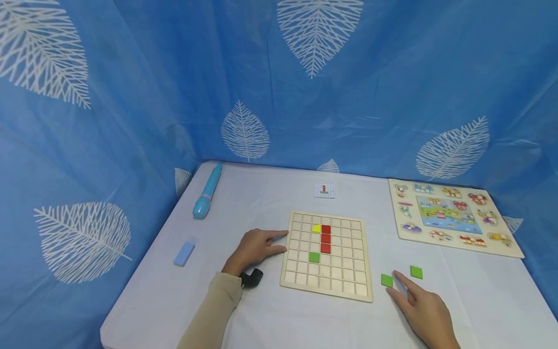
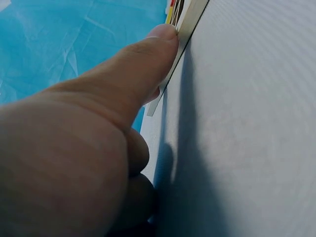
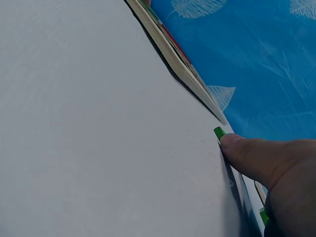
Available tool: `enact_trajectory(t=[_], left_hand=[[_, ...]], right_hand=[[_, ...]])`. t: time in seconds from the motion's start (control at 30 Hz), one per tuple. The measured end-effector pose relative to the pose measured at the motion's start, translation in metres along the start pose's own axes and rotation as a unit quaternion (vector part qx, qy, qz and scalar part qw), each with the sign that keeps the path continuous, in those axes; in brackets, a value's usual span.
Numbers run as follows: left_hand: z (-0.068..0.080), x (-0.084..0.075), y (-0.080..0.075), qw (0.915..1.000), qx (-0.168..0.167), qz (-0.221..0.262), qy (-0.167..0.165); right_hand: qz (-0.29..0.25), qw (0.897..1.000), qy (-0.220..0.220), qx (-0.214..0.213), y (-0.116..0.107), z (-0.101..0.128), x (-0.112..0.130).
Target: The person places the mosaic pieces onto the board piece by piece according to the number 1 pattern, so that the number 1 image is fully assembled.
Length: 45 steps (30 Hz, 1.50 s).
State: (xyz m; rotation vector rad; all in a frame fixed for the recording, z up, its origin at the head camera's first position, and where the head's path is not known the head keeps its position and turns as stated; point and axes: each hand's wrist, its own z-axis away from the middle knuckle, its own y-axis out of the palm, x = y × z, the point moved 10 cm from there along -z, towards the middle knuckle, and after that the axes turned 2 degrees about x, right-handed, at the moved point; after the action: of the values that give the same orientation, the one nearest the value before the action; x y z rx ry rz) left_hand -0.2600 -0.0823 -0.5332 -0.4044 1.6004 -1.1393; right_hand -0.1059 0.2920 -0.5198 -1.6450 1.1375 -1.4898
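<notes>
A wooden grid board point(image 1: 333, 286) lies mid-table, carrying several red squares point(image 1: 325, 238), a yellow piece point(image 1: 316, 228) beside the top one, and a green square point(image 1: 314, 257). The thumb and forefinger of my left hand point(image 1: 257, 247) touch the board's left edge, and its other fingers are curled under. Right of the board, my right hand point(image 1: 420, 310) pinches a green square tile point(image 1: 386, 280) between thumb and forefinger; the right wrist view shows the thumb point(image 3: 242, 150) against this tile point(image 3: 219, 132). Another green tile point(image 1: 416, 272) lies just beyond that hand.
A small pattern card point(image 1: 324, 190) lies behind the board. At the back right rests a picture peg puzzle point(image 1: 457, 218). A light-blue toy microphone point(image 1: 208, 191) and a blue block point(image 1: 184, 253) are on the left. Blue curtain point(image 1: 270, 87) surrounds the table's back and sides.
</notes>
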Motion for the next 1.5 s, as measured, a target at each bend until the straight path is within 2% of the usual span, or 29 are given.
enact_trajectory(t=[0.2, 0.47, 0.7, 0.97, 1.23, 1.5], left_hand=[[0.000, 0.000, 0.000, 1.0000, 0.002, 0.007, 0.004], [0.001, -0.001, -0.003, 1.0000, -0.001, -0.002, 0.003], [0.000, -0.002, -0.004, 1.0000, 0.000, -0.001, 0.006], [-0.001, 0.000, -0.002, 1.0000, 0.002, -0.001, -0.001], [-0.001, 0.001, -0.003, 0.9999, -0.002, -0.011, 0.004], [0.000, 0.002, 0.002, 1.0000, 0.005, 0.003, 0.001]], right_hand=[[0.004, 0.999, 0.015, 0.033, 0.006, -0.004, -0.002], [0.007, 1.000, 0.009, -0.003, 0.003, -0.004, 0.002], [0.001, 1.000, 0.013, -0.008, 0.002, -0.005, 0.000], [-0.017, 1.000, -0.004, -0.016, -0.001, -0.009, 0.004], [-0.025, 0.999, -0.042, -0.014, 0.000, -0.021, 0.025], [-0.028, 0.998, -0.052, 0.033, 0.010, -0.034, 0.058]])
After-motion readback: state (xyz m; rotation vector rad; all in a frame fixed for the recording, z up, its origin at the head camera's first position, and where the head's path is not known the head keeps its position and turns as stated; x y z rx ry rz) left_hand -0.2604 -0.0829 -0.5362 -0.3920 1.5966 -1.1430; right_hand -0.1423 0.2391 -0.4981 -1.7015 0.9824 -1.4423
